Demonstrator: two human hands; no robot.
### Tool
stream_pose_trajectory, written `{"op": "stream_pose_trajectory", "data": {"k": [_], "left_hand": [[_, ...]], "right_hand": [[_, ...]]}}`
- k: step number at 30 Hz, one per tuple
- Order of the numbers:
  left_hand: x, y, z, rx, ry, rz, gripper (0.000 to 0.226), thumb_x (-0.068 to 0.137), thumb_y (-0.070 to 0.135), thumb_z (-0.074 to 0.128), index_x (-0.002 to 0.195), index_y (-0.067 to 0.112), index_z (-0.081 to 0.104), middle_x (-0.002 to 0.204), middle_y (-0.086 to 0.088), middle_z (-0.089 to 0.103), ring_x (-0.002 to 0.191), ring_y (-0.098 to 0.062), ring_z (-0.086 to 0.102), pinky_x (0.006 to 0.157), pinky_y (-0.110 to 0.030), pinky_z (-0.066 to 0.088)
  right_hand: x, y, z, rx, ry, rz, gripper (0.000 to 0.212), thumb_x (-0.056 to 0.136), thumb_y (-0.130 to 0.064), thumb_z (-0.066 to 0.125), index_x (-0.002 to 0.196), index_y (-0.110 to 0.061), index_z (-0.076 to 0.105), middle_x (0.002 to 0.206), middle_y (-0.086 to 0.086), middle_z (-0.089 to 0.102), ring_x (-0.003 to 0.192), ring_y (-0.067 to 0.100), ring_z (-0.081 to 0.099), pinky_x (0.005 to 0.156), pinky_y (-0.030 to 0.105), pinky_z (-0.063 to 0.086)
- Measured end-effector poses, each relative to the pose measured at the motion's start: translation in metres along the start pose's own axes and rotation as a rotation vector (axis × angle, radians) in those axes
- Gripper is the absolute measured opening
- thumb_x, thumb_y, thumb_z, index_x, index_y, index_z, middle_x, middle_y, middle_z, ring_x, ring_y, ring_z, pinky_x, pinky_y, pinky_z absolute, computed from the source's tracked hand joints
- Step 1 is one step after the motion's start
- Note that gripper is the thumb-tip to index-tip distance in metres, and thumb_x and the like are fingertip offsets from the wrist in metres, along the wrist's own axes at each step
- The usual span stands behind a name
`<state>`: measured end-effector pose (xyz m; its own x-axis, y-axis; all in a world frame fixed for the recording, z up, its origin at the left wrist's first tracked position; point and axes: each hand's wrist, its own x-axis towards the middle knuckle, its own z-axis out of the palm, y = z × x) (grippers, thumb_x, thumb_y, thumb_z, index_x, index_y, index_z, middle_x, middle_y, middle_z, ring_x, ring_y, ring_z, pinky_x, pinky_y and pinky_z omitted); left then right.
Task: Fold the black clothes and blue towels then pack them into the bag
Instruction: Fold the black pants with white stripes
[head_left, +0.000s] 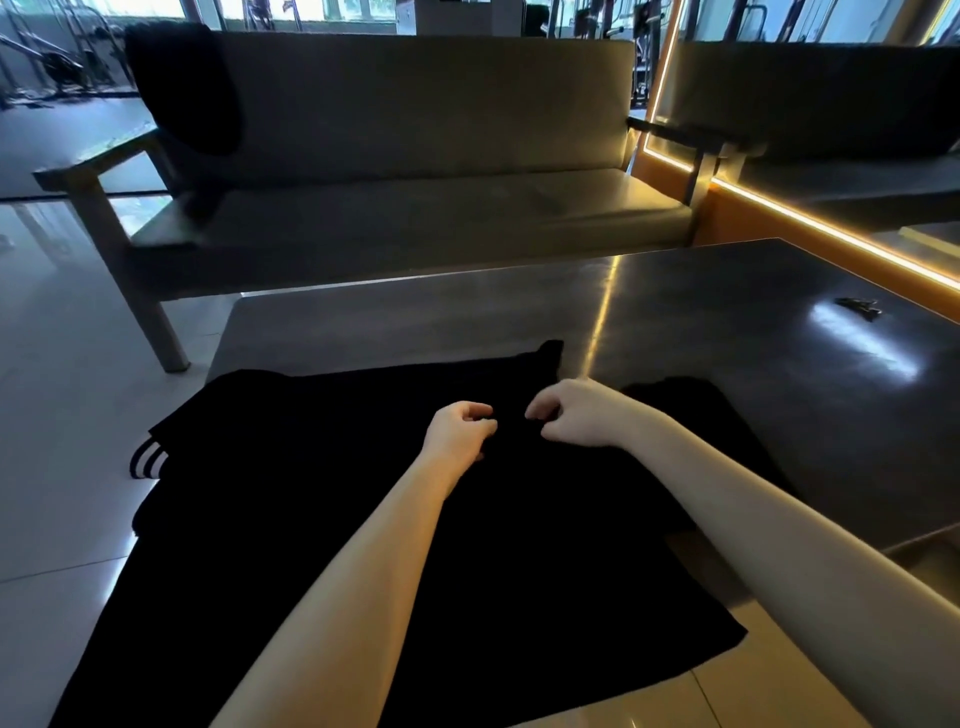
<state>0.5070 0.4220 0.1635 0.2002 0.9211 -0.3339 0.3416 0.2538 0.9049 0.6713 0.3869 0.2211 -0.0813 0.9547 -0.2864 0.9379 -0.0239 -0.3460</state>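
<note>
My left hand (460, 431) and right hand (576, 413), fingers curled, meet over the black garment (311, 467) — spread across the table's (727, 322) near-left corner for folding — pinching cloth or not, I cannot tell.

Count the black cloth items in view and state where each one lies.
2: one black garment spread on the table, one black cloth draped over the left backrest end of the sofa. More pieces may be hidden in the table garment's dark folds.

Black garment (291, 519) past bottom edge.
</note>
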Motion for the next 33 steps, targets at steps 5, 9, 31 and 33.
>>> {"op": "stream_pose_trajectory", "data": {"k": [5, 9, 31, 33], "left_hand": [[0.0, -0.004, 0.001, 0.24, 0.059, 0.088, 0.056, 0.085, 0.012, 0.068, 0.138, 0.012, 0.047, 0.133, -0.006, 0.053, 0.113, -0.019, 0.058, 0.098, -0.031, 0.048], [-0.01, -0.003, 0.002, 0.474, 0.081, 0.201, 0.063, 0.087, 0.016, 0.065, 0.143, 0.011, 0.037, 0.139, -0.008, 0.04, 0.12, -0.022, 0.049, 0.091, -0.022, 0.04], [-0.099, -0.05, -0.043, 1.05, -0.133, 0.242, 0.057, 0.097, 0.041, 0.045, 0.149, 0.027, 0.026, 0.158, 0.003, 0.014, 0.146, -0.02, 0.007, 0.116, -0.047, 0.01], [-0.102, -0.05, -0.037, 1.024, -0.141, 0.309, 0.052, 0.096, 0.039, 0.048, 0.145, 0.029, 0.033, 0.155, 0.005, 0.021, 0.144, -0.018, 0.012, 0.115, -0.044, 0.014]], "right_hand": [[-0.013, 0.011, 0.009, -0.249, -0.025, 0.029, 0.038, 0.085, -0.041, 0.065, 0.12, -0.027, 0.063, 0.121, 0.001, 0.056, 0.12, 0.017, 0.044, 0.105, 0.038, 0.036], [-0.018, 0.02, 0.017, -0.354, 0.039, -0.038, 0.045, 0.083, -0.034, 0.067, 0.126, -0.026, 0.058, 0.131, -0.003, 0.052, 0.125, 0.017, 0.037, 0.102, 0.037, 0.034], [-0.118, 0.008, 0.083, -0.313, 0.376, -0.021, 0.038, 0.094, -0.042, 0.05, 0.124, -0.021, 0.06, 0.151, -0.003, 0.031, 0.142, 0.016, 0.019, 0.117, 0.043, 0.01], [-0.122, 0.008, 0.088, -0.29, 0.358, -0.054, 0.047, 0.092, -0.053, 0.046, 0.124, -0.022, 0.06, 0.149, -0.004, 0.035, 0.142, 0.015, 0.02, 0.118, 0.044, 0.008]]}}
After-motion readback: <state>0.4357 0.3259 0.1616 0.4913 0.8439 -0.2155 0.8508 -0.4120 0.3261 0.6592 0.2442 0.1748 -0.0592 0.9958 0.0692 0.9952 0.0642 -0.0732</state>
